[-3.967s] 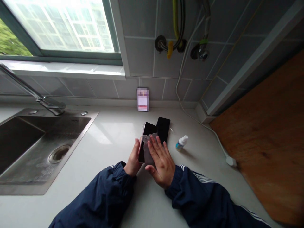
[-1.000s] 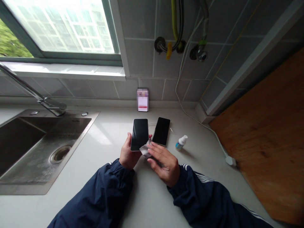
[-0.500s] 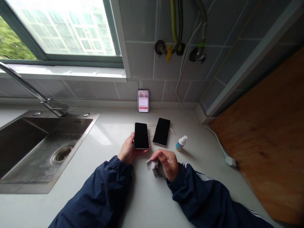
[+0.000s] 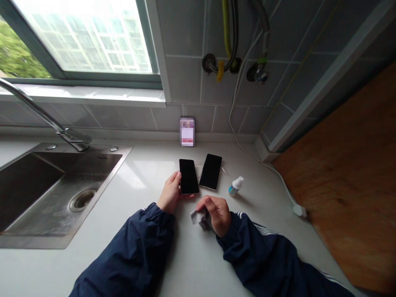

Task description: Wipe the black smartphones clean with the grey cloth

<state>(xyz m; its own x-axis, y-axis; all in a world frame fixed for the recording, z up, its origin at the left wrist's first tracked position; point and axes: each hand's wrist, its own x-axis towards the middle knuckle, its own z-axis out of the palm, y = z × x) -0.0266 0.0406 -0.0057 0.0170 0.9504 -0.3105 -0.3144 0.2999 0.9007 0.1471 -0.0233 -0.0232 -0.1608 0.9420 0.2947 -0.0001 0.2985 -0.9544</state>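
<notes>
A phone (image 4: pixel 189 176) is gripped at its edge by the spread left hand (image 4: pixel 169 193). A cloth (image 4: pixel 198 218) is pinched in the right hand (image 4: pixel 215 215); a second phone (image 4: pixel 210 171) lies just beside the first.

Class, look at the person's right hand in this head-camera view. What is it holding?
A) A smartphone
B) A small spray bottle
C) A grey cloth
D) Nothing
C: the fingers of the right hand are closed on a crumpled grey cloth, while the smartphone is at the left hand.
</notes>
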